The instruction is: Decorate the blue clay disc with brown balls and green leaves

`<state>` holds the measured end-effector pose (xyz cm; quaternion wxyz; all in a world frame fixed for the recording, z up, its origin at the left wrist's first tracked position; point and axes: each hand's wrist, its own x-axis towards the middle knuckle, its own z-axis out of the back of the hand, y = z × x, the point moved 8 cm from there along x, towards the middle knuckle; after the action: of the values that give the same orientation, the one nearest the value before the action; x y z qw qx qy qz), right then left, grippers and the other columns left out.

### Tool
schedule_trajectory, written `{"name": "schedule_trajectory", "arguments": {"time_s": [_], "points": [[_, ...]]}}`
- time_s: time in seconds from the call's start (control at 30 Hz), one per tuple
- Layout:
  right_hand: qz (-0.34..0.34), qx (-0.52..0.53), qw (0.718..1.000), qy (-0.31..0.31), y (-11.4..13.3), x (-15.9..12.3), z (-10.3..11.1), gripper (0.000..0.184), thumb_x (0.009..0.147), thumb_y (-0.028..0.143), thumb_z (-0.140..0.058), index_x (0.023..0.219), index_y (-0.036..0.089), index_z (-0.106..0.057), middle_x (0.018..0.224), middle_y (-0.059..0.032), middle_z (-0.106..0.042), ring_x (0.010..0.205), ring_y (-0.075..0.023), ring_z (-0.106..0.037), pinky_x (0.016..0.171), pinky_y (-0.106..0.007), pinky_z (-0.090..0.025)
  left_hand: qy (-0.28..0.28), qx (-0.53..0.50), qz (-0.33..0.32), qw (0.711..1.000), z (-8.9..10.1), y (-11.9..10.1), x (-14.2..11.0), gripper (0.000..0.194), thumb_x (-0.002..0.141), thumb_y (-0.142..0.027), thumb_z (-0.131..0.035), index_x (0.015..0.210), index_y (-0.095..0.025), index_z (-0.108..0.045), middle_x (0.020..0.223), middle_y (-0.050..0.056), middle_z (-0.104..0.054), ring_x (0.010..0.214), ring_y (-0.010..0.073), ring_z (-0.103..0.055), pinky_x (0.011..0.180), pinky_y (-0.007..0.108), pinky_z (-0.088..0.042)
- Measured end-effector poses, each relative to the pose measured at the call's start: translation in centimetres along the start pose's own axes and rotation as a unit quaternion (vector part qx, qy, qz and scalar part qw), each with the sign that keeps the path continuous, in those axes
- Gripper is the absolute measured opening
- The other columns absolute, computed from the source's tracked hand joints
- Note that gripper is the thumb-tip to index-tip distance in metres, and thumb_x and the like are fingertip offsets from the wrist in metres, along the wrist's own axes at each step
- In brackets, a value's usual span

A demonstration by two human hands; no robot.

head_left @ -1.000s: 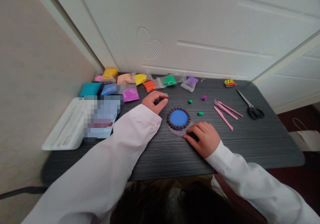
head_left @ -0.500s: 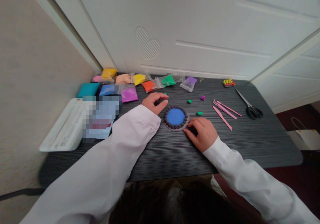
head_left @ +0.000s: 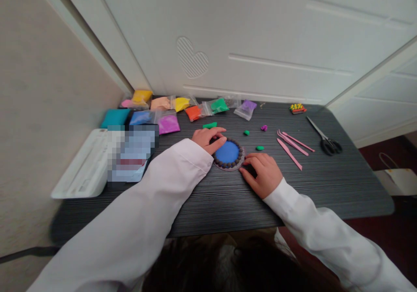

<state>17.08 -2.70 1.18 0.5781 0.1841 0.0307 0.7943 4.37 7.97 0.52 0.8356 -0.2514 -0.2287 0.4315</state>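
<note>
A round clay piece has a blue middle (head_left: 227, 152) ringed by dark brown clay balls (head_left: 241, 153). It lies on a clear round base (head_left: 224, 167) with a patterned rim. My left hand (head_left: 208, 139) reaches over the ring's upper left edge, thumb and fingers apart, hiding some balls. Whether it touches them I cannot tell. At the lower right, my right hand (head_left: 263, 175) has its thumb and fingertips closed on the rim of the base. Just beyond my left hand lies a green clay strip (head_left: 210, 125).
Small green clay lumps (head_left: 259, 148) and a purple clay bit (head_left: 263, 128) lie to the right. Past them are pink modelling tools (head_left: 289, 154), scissors (head_left: 326, 141) and a small colourful piece (head_left: 297, 108). Bagged clay (head_left: 168, 123) lines the back; a white tray (head_left: 85, 164) and phone (head_left: 138, 153) are left.
The clay piece and its base shifted left and slightly away, my right hand moving with them. My left hand then came right and nearer, over the ring, uncovering the green strip.
</note>
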Motion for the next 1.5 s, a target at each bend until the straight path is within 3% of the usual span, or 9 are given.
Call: {"name": "schedule_trajectory", "arguments": {"time_s": [0.3,0.47,0.8,1.23,1.5], "points": [[0.007,-0.014,1.0,0.013,0.5,-0.4,0.1,0.025,0.079,0.031,-0.045,0.098,0.019,-0.055,0.101,-0.0068,-0.057,0.096,-0.021,-0.047,0.079,-0.036,-0.036,0.011,-0.01,-0.009,1.0,0.0,-0.1,-0.1,0.044,0.076,-0.044,-0.039,0.11,-0.019,-0.049,0.093,0.001,-0.064,0.087,0.0157,-0.055,0.085,0.033,-0.036],[0.026,-0.012,1.0,0.009,0.8,-0.7,0.2,0.023,0.079,0.028,-0.044,0.096,0.018,-0.055,0.112,-0.0075,-0.054,0.107,-0.0217,-0.044,0.085,-0.037,-0.034,0.024,0.022,-0.014,0.999,-0.3,-0.3,-0.1,0.046,0.072,-0.042,-0.044,0.112,-0.019,-0.047,0.095,0.001,-0.063,0.087,0.0162,-0.054,0.084,0.033,-0.036],[0.034,-0.009,0.999,0.023,1.2,-0.9,0.2,0.024,0.079,0.025,-0.043,0.1,0.018,-0.053,0.116,-0.008,-0.053,0.113,-0.021,-0.041,0.089,-0.039,-0.032,0.048,0.088,0.016,0.995,-0.6,-0.8,-0.2,0.056,0.067,-0.04,-0.049,0.118,-0.019,-0.042,0.104,0.003,-0.059,0.098,0.0233,-0.048,0.083,0.038,-0.034],[0.028,-0.009,0.999,0.035,1.3,-1.8,0.1,0.028,0.08,0.027,-0.04,0.104,0.018,-0.052,0.118,-0.0063,-0.051,0.113,-0.0217,-0.039,0.092,-0.04,-0.029,0.078,0.117,0.051,0.989,-1.5,-1.5,0.6,0.074,0.058,-0.042,-0.056,0.123,-0.013,-0.034,0.093,0.007,-0.055,0.083,0.0207,-0.053,0.08,0.035,-0.041],[0.033,0.001,0.999,0.021,1.4,-2.5,0.4,0.027,0.079,0.026,-0.042,0.103,0.018,-0.053,0.117,-0.0078,-0.052,0.112,-0.0221,-0.04,0.091,-0.041,-0.03,0.119,0.099,0.098,0.983,-1.9,-1.6,0.7,0.074,0.056,-0.04,-0.058,0.122,-0.015,-0.035,0.09,0.005,-0.054,0.072,0.0159,-0.055,0.067,0.027,-0.046]]}}
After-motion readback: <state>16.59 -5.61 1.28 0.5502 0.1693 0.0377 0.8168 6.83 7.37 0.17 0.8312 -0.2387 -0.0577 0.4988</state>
